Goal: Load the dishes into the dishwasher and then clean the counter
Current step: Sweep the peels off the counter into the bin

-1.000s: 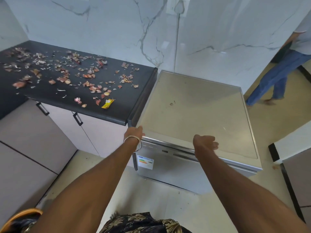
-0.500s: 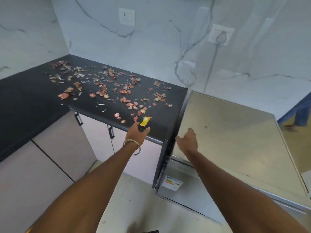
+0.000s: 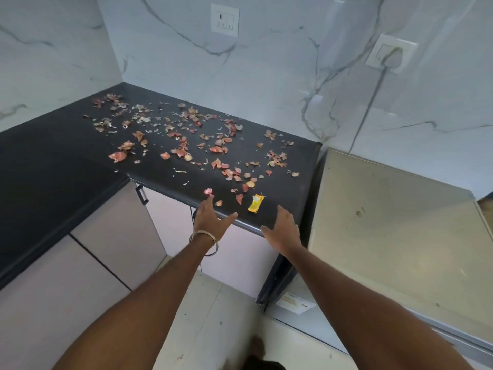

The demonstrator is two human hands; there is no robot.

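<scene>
1. The left hand (image 3: 210,222) reaches over the front edge of the black bench (image 3: 53,166), fingers (image 3: 208,202) straight and relaxed, thumb spread, grasping nothing.
2. The right hand (image 3: 282,228) hovers at the same edge, fingers loose and released, also empty.
3. A yellow wrapper (image 3: 256,203) lies between the two hands, just beyond the fingertips; its long axis runs away from the edge, tilted slightly right.
4. Onion peels (image 3: 186,145) (dry, reddish flakes) scatter beyond the fingers, toward the marble wall (image 3: 266,76).
5. The dishwasher (image 3: 394,225) stands right of the right hand, door closed.
</scene>
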